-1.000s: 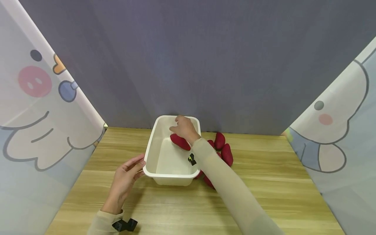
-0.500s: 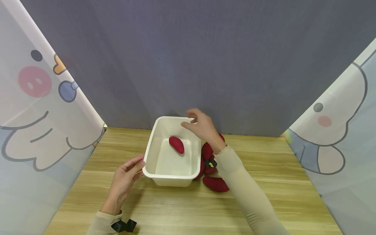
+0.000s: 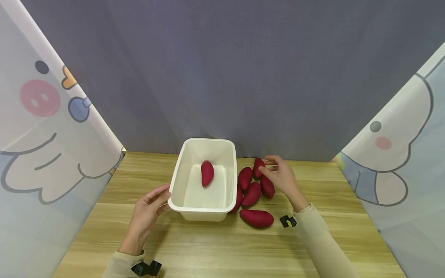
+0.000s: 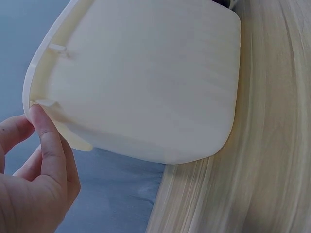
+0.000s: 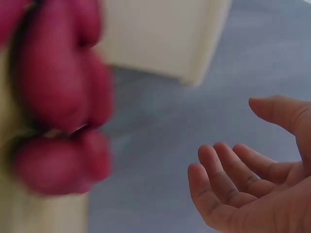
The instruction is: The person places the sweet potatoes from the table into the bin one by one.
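A deep white plastic bin (image 3: 203, 209) stands on the table, one red sweet potato (image 3: 207, 173) lying on its floor. My left hand (image 3: 147, 212) pinches the bin's left rim; in the left wrist view its fingertips (image 4: 40, 114) sit right at that rim. To the right of the bin, my right hand (image 3: 283, 177) has its thumb and fingers spread, overlapping the rearmost sweet potato (image 3: 257, 168) in the head view. Nothing is between the fingers of the right hand (image 5: 248, 179) in the right wrist view, where the sweet potatoes (image 5: 53, 73) look blurred.
Several more sweet potatoes (image 3: 252, 194) cluster against the bin's right side. A single one (image 3: 257, 218) lies crosswise nearer the front of the wooden table (image 3: 194, 247). A grey curtain (image 3: 222, 77) closes off the back, and printed cartoon panels (image 3: 41, 154) flank both sides.
My right hand has let go of the sweet potato in the bin, risen out and moved right to the cluster. That sweet potato has rolled to lie lengthwise. The left hand stays on the rim.
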The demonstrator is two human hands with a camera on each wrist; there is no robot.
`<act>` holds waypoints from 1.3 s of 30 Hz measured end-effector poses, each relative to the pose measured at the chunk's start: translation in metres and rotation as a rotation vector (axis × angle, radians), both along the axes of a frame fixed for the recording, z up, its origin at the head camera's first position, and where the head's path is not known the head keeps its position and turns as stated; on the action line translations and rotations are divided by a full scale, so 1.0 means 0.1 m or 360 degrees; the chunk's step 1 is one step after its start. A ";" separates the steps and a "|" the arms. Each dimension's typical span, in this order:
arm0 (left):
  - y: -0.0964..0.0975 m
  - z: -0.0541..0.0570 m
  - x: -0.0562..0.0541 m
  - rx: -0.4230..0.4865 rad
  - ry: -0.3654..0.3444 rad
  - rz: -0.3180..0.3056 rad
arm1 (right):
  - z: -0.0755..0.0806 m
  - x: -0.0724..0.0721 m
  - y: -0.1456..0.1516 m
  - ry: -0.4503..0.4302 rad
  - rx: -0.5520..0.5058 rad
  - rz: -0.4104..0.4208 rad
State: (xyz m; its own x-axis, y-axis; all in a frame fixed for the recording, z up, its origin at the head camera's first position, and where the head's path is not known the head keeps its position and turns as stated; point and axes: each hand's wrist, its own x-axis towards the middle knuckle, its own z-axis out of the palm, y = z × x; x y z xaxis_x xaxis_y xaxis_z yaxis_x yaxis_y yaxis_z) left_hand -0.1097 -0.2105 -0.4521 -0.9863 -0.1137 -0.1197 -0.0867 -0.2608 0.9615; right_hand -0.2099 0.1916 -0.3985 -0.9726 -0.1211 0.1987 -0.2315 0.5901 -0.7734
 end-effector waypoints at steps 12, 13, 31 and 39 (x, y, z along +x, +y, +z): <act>-0.02 -0.01 0.02 -0.0006 0.0003 -0.0001 | -0.67 -0.10 0.44 -0.0462 0.0062 -0.0124; -0.02 -0.02 0.02 -0.0006 0.0001 0.0000 | -0.71 -0.12 0.45 -0.0511 0.0022 -0.0125; 0.02 -0.01 0.01 0.0000 -0.0017 0.0019 | -0.93 -0.24 0.51 -0.0816 -0.0314 -0.0193; 0.02 -0.01 0.02 0.0003 -0.0021 0.0017 | -0.92 -0.23 0.52 -0.0793 -0.0502 -0.0224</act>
